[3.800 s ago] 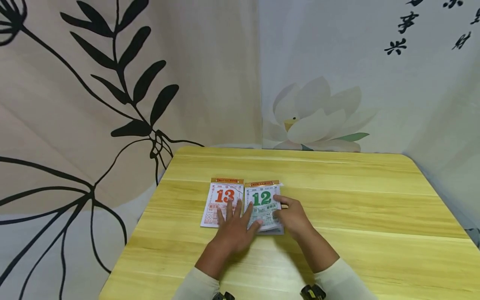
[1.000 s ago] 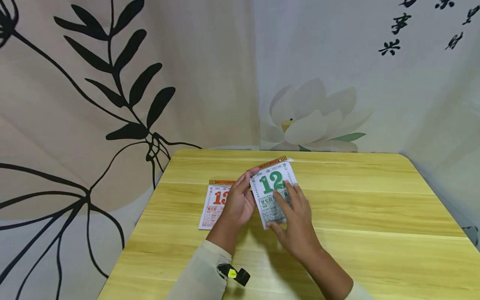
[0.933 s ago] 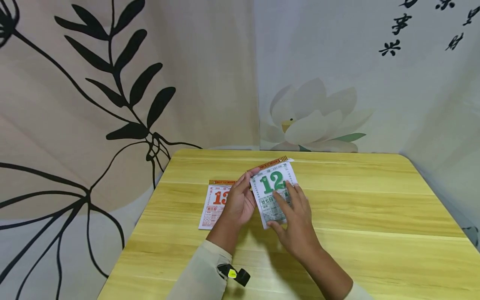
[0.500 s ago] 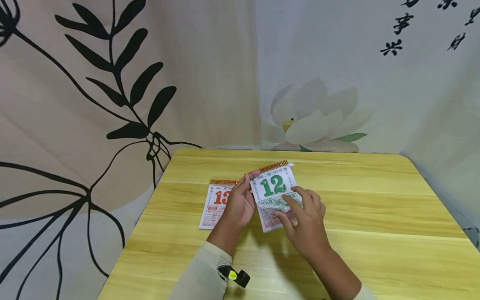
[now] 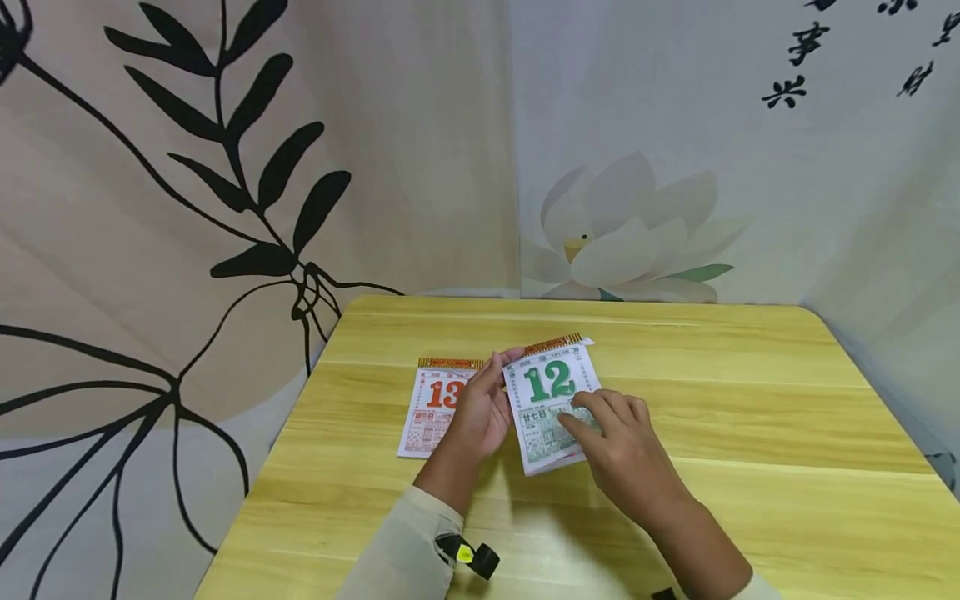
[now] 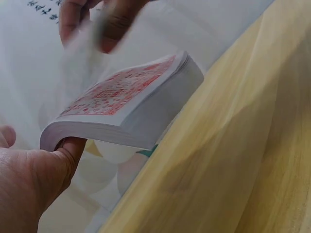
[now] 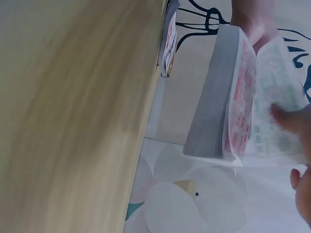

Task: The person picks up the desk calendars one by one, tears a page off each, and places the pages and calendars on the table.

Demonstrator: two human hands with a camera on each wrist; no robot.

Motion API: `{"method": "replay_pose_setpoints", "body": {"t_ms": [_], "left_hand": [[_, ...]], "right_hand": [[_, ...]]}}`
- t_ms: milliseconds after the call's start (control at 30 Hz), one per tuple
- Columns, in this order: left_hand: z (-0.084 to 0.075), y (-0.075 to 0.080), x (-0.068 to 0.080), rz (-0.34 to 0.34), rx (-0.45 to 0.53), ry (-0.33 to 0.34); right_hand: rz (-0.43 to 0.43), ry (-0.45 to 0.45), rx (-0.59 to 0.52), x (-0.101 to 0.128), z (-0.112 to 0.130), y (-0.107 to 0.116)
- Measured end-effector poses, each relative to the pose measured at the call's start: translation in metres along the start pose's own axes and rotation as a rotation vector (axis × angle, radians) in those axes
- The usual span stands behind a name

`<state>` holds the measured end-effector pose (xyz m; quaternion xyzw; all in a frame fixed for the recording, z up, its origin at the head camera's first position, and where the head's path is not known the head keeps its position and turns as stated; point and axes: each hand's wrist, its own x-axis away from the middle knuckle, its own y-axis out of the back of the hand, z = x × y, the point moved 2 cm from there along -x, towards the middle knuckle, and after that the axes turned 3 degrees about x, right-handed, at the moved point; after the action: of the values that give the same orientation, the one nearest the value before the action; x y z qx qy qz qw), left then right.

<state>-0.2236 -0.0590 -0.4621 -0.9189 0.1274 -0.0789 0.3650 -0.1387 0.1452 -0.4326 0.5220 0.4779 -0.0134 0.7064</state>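
A thick tear-off calendar pad showing a green 12 is held up off the yellow wooden table, tilted with its orange-bound top edge toward the far side and its near edge just above the wood. The left hand grips the pad along its left edge, fingers running up that side and a fingertip reaching the top left corner; in the left wrist view the thumb sits under the edge of the stack of pages. The right hand lies over the lower right part of the pad, its fingers curled onto the top sheet, and in the right wrist view that sheet is lifted away from the red-printed page below, with a fingertip against it; the lifted sheet is blurred in both wrist views. A second calendar pad with a red 13 lies flat on the table just to the left, partly hidden behind the left hand. Behind the table hang a curtain with black leaves at the left and a cloth with a pale lotus at the far side.
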Motion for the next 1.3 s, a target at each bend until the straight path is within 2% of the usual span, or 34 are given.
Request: {"method": "replay_pose_setpoints", "body": {"t_ms": [167, 300, 433, 533, 600, 633, 733, 833, 933, 1067, 1167, 1300], "left_hand": [[0.001, 0.0, 0.0, -0.004, -0.011, 0.009], [0.0, 0.002, 0.0, -0.027, -0.023, -0.016], [0.0, 0.003, 0.0, -0.038, -0.02, -0.031], [0.001, 0.003, 0.0, -0.034, -0.027, -0.033], [0.002, 0.004, -0.001, -0.031, -0.037, -0.036], [0.003, 0.004, -0.001, -0.03, -0.041, -0.039], [0.003, 0.003, -0.002, -0.034, -0.034, -0.048], [0.002, 0.002, -0.002, -0.034, -0.021, -0.062], [0.001, -0.001, -0.002, -0.032, -0.012, -0.076], [0.001, -0.004, 0.0, -0.034, -0.012, -0.089], [0.003, -0.004, 0.001, -0.039, -0.018, -0.089], [0.004, -0.003, 0.002, -0.036, -0.033, -0.084]], "right_hand": [[-0.018, -0.005, -0.009, 0.001, 0.007, -0.001], [-0.067, -0.034, 0.044, 0.002, 0.017, -0.002], [-0.146, -0.098, 0.109, 0.003, 0.029, -0.001], [-0.14, -0.193, 0.087, 0.004, 0.036, -0.002], [-0.091, -0.301, -0.006, 0.005, 0.04, -0.003], [-0.054, -0.367, -0.088, 0.006, 0.042, -0.004], [0.06, -0.6, -0.421, 0.01, 0.045, -0.008], [0.111, -0.811, -0.752, 0.012, 0.047, -0.012], [0.131, -0.964, -0.955, 0.01, 0.047, -0.017], [0.115, -1.1, -1.056, 0.009, 0.049, -0.026], [0.06, -1.175, -1.09, 0.008, 0.05, -0.03], [0.016, -1.199, -1.114, 0.007, 0.05, -0.029]]}}
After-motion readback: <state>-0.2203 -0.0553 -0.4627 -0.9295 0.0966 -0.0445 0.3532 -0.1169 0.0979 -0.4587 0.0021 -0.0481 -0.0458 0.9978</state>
